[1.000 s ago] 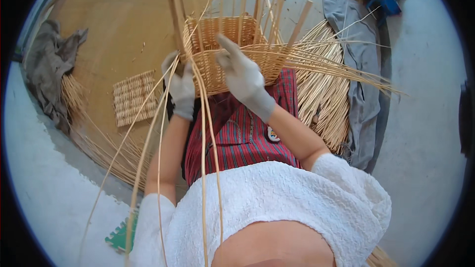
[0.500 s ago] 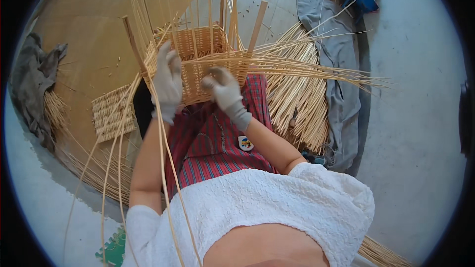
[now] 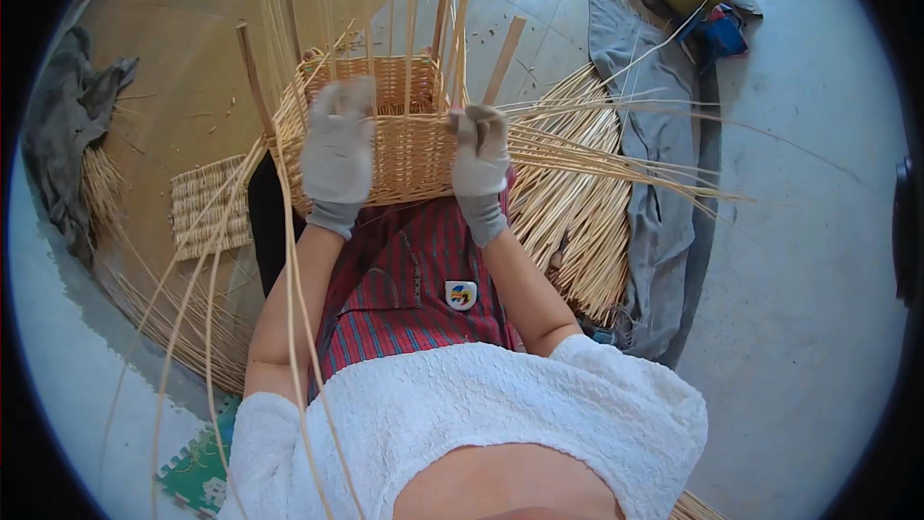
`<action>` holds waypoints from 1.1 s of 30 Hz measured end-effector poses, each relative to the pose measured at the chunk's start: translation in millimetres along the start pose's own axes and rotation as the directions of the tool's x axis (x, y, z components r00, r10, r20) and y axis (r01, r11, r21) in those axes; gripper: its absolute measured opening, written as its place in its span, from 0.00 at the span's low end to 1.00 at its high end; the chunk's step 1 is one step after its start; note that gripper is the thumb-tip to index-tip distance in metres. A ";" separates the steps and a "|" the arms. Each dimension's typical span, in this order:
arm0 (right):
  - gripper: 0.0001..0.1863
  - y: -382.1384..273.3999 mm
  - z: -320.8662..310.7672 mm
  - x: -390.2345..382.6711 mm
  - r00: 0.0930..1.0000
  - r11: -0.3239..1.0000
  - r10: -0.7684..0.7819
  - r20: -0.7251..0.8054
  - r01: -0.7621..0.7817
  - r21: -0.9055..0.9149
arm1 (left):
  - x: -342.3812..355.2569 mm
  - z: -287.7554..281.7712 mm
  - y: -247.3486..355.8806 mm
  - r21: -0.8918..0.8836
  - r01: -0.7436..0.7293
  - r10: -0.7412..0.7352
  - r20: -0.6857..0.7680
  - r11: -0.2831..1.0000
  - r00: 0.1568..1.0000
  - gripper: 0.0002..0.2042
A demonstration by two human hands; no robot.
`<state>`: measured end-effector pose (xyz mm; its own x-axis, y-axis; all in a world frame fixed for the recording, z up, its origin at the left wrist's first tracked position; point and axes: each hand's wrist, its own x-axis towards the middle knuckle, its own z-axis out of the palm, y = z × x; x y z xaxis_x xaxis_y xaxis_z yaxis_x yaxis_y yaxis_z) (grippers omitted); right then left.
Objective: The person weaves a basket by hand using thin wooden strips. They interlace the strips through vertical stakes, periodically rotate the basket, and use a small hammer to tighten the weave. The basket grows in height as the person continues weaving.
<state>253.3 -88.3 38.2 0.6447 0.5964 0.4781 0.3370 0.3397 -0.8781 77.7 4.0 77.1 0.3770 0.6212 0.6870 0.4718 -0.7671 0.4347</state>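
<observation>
A light wicker basket (image 3: pixel 409 166) with tall upright stakes (image 3: pixel 252 72) sits over my lap, which is covered by red striped cloth (image 3: pixel 414 279). My left hand (image 3: pixel 337 146), in a pale glove, is at the basket's front left; its fingertips are smeared by motion over the rim. At the front right corner, my right hand (image 3: pixel 481 140), also gloved, has curled fingers closed on reed strands along the rim. Long loose strands (image 3: pixel 616 162) stick out rightward from that corner, and others hang down past my left arm.
Reed bundles (image 3: pixel 563 221) lie right of me on grey cloth (image 3: pixel 659 250). A flat woven panel (image 3: pixel 202 207) lies to the left, near crumpled dark cloth (image 3: pixel 67 135) and more reeds. A tray with blue items (image 3: pixel 722 34) is at the back right; a green mat (image 3: pixel 197 462) at lower left.
My right hand has moved from the middle of the front wall up and right to the corner. My left hand has shifted toward the middle of the basket, its fingertips now blurred.
</observation>
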 end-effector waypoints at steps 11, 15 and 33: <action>0.23 -40.5 -69.2 -13.1 0.947 0.945 0.300 -0.112 -0.311 -0.104 | -19.3 48.9 25.0 0.149 0.006 -0.081 0.503 0.989 0.860 0.32; 0.30 -68.3 -34.7 -19.5 0.936 0.804 0.333 0.114 -0.218 -0.553 | -30.2 17.7 30.5 -0.136 0.173 -0.106 0.395 0.975 0.913 0.26; 0.14 -137.2 137.3 -74.7 0.653 0.891 -0.160 0.740 0.418 -0.175 | -77.0 -44.5 -82.0 -0.523 0.484 -0.551 0.030 0.702 0.834 0.22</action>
<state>64.6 -79.6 125.4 -0.1411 0.8733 0.4663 0.6900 0.4245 -0.5862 -25.4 11.9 14.5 0.0783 0.9457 0.3153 0.0970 -0.3220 0.9417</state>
